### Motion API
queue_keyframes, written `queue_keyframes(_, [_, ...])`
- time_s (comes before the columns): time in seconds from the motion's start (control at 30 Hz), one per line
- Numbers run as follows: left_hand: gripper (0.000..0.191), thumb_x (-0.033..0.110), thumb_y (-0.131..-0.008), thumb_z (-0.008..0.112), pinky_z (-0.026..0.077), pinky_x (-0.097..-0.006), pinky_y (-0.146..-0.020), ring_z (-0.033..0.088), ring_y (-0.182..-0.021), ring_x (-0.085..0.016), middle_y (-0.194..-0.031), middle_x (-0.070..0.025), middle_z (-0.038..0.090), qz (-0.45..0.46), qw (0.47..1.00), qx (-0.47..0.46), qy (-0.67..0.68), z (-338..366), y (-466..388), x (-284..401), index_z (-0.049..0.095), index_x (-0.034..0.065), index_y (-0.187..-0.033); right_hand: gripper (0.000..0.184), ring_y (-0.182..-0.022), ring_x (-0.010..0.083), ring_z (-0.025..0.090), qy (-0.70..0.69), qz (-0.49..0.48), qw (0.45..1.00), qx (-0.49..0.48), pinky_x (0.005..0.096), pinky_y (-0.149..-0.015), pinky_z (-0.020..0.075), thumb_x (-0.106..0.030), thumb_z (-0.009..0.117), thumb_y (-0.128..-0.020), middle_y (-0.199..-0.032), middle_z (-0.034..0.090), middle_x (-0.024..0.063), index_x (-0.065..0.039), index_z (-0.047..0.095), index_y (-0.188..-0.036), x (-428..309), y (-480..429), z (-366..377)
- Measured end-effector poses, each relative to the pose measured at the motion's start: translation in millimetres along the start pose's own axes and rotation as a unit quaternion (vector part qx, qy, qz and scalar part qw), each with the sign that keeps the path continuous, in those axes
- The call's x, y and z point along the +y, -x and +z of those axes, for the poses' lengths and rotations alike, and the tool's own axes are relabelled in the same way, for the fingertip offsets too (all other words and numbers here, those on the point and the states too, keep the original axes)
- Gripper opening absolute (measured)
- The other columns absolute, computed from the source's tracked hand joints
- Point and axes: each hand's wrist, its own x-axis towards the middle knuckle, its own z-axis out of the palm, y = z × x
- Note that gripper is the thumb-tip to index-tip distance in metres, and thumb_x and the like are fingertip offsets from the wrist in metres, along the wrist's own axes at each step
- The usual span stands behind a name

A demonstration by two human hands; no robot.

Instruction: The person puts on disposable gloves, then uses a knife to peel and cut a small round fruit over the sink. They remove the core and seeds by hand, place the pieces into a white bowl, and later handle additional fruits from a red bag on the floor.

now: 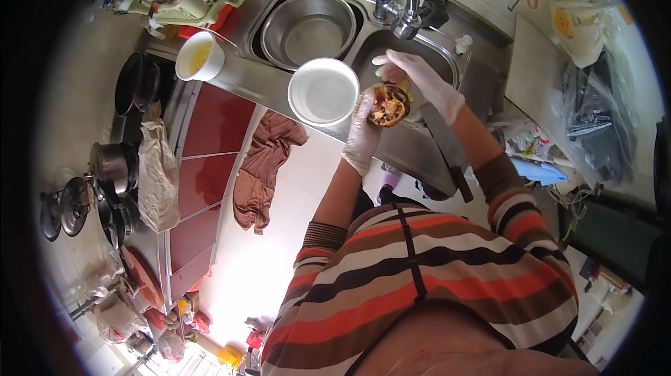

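My left hand (363, 135), in a thin whitish glove, grips a cut-open fruit (389, 107) that looks like a pomegranate, dark seeds and yellow membrane facing up. Just above it hovers my right hand (414, 73), also gloved, fingers bent and apart, with nothing seen in it. Yellowish pieces (406, 92) show behind the fruit, over the right sink basin (440, 56). A white tub (324, 92) stands on the counter's front edge beside my left hand; its inside looks pale. To the right lies a broad-bladed knife (443, 137) with a wooden handle, reaching past the counter edge.
A steel bowl (309, 25) sits in the left basin. Over the right basin hangs a chrome faucet (407, 22). Farther left stand a white tub with yellow contents (200, 56) and a dish rack (209, 1). Brown cloth (270, 171) lies on the floor.
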Motion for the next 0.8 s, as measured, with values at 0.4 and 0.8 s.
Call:
queue_keyframes(0.4, [0.059, 0.049, -0.092, 0.064, 0.046, -0.0416, -0.101, 0.054, -0.119, -0.022, -0.127, -0.0083, 0.056, 0.096, 0.986, 0.133, -0.026, 0.5, -15.5, 64.6, 0.05, 0.0076, -0.132, 0.031, -0.1, 0.0105, 0.063, -0.232, -0.148, 0.946, 0.17, 0.0229, -0.091, 0.0484, -0.008, 0.067, -0.091, -0.108, 0.067, 0.0045, 0.0, 0.063, -0.12, 14.0, -21.6, 112.6])
queue_keyframes(0.8, [0.079, 0.061, -0.09, 0.06, 0.035, -0.0558, -0.112, 0.039, -0.135, -0.035, -0.146, -0.0151, 0.04, 0.074, 0.983, 0.14, 0.09, -34.4, -15.3, 102.4, 0.036, 0.0093, -0.144, 0.021, -0.089, 0.0116, 0.066, -0.321, -0.081, 0.938, 0.108, 0.0249, -0.083, 0.0507, -0.014, 0.065, -0.091, -0.099, 0.071, 0.0051, -0.001, 0.07, -0.106, 20.1, -62.1, 119.5])
